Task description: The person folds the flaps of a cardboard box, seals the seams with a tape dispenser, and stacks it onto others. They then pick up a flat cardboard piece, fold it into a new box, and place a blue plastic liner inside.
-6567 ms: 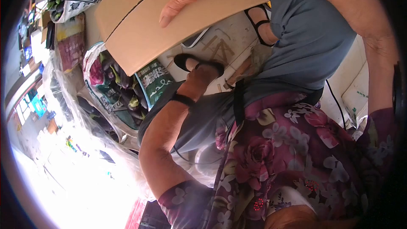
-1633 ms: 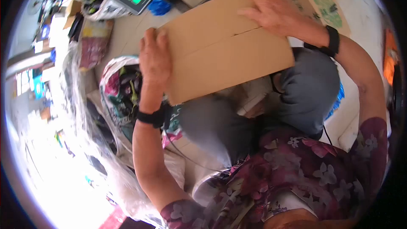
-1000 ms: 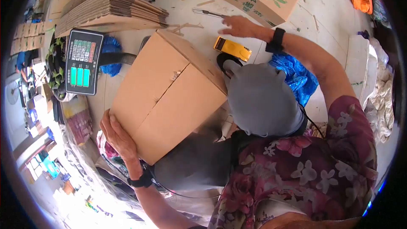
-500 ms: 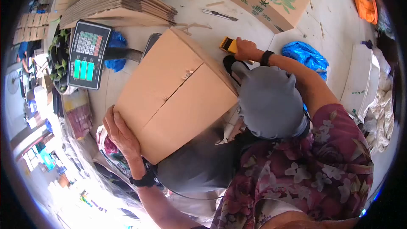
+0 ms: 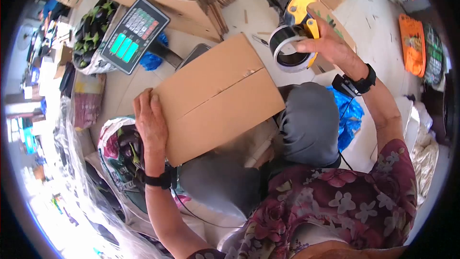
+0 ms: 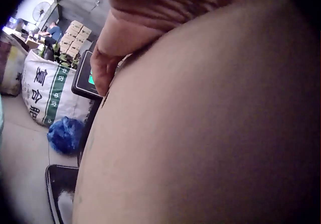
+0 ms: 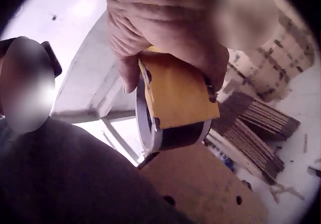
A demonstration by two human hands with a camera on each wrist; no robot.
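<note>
A closed brown cardboard box, with a seam along its top, sits tilted at the person's knees. The left hand lies against the box's left side with fingers extended; in the left wrist view this hand rests along the cardboard. Raised beyond the right knee, the right hand grips a yellow tape dispenser loaded with a tape roll. From the right wrist, the fingers wrap the dispenser's yellow body, held over the box top.
A scale display stands past the box, before stacked flattened cartons. Eggplants fill a sack by the left forearm. A utility knife lies on the floor, and a blue plastic bag lies beside the right knee.
Both hands were on the box earlier. The right hand then left it, took hold of the tape dispenser on the floor and lifted it. The left hand has stayed on the box.
</note>
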